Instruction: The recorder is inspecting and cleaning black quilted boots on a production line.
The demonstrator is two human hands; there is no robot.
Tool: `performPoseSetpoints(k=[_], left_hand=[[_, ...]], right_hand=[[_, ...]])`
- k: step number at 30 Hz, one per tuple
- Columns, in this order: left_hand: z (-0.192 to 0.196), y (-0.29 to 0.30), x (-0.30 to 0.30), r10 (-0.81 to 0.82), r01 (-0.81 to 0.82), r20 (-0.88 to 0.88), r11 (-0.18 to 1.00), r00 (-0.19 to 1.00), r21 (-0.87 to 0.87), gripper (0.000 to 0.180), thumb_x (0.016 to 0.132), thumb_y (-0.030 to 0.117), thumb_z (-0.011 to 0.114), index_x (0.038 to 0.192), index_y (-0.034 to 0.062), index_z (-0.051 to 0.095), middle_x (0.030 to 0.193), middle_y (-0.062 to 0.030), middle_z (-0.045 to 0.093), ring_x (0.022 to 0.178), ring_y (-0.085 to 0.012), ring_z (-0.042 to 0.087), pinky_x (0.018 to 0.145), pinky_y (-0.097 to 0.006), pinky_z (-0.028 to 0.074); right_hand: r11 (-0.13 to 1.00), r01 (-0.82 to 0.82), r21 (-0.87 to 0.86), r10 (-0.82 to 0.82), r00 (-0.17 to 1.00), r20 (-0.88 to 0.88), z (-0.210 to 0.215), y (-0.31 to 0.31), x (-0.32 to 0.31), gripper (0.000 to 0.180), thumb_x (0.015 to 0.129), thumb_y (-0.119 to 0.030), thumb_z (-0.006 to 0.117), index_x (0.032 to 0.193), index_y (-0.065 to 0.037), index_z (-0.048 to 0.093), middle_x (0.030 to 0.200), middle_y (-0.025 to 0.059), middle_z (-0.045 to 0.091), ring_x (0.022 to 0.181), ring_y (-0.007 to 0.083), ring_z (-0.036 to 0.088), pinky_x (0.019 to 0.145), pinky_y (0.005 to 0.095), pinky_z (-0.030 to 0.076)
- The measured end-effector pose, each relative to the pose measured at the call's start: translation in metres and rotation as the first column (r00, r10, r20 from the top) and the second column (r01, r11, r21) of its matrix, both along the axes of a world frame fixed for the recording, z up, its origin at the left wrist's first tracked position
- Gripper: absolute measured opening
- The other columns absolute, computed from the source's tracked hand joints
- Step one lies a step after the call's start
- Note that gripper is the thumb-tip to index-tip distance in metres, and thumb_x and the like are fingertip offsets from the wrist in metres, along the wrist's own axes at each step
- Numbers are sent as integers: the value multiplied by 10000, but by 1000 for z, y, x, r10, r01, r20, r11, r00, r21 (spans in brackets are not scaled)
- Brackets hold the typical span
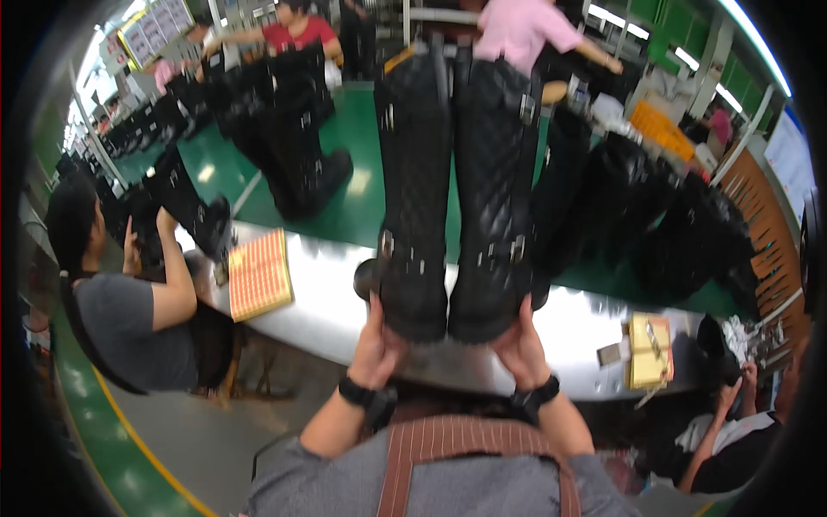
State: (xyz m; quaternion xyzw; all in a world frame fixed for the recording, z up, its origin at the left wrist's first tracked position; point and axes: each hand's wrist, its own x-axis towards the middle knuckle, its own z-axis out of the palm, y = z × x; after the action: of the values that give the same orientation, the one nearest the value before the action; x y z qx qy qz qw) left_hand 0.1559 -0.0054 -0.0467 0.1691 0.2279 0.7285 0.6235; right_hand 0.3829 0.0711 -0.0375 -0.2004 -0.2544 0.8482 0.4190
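Two tall black boots with quilted shafts and buckled straps stand upright side by side in front of me. My left hand [379, 349] is closed round the heel of the left boot [415, 189]. On the other side, my right hand [520, 345] grips the heel of the right boot [493, 189]. Both thumbs press along the outer sides, while the other fingers go under the soles and are partly hidden. The boots are above the near edge of a shiny metal worktable [327, 267]; whether they touch it I cannot tell.
A green conveyor surface [362, 146] beyond the table carries more black boots [289, 146] at left and right. Yellow-orange sheets [260, 276] lie at left, a yellow pad [649, 349] at right. Seated co-workers flank me; a person in pink [525, 34] stands opposite. An orange crate [662, 129] sits far right.
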Motion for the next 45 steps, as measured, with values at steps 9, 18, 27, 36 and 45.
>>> performPoseSetpoints(k=[9,18,27,36,45], left_hand=[[-21,-3,-12,-66,65,-14,997,998,-46,704,977,519,499,1505,82,335,1499,-110,448,1368,-283,447,1150,-470,348],[-44,-5,-21,-282,277,84,958,956,70,716,963,479,557,1500,60,336,1497,-108,453,1372,-270,441,1163,-463,327],[-28,3,-18,22,-26,32,991,999,131,704,942,307,653,1514,161,271,1513,-51,409,1375,-249,426,1152,-492,337],[-1,5,2,168,-166,-62,985,984,43,640,996,205,596,1504,227,208,1481,-71,413,1342,-270,461,1078,-483,442],[6,23,11,150,-156,-145,987,978,-29,504,1015,363,537,1455,199,355,1430,-5,507,1286,-203,507,1056,-416,415]], right_hand=[[998,-63,1,63,997,-35,-11,2,4,719,963,-539,524,1504,-98,347,1511,86,448,1386,271,423,1148,476,312],[980,-167,110,181,975,-130,-30,3,10,753,912,-521,622,1486,-89,394,1493,83,472,1382,271,428,1156,481,299],[975,137,174,-105,978,-180,-29,-13,15,701,933,-356,668,1501,-128,326,1510,54,421,1402,269,388,1155,508,316],[921,362,142,-365,931,-3,-23,-24,17,649,949,-395,627,1479,-130,362,1453,63,497,1347,277,467,1144,498,358],[899,437,16,-437,894,97,-4,-22,31,421,979,-391,609,1272,-92,567,1226,46,626,1099,183,586,982,380,473]])
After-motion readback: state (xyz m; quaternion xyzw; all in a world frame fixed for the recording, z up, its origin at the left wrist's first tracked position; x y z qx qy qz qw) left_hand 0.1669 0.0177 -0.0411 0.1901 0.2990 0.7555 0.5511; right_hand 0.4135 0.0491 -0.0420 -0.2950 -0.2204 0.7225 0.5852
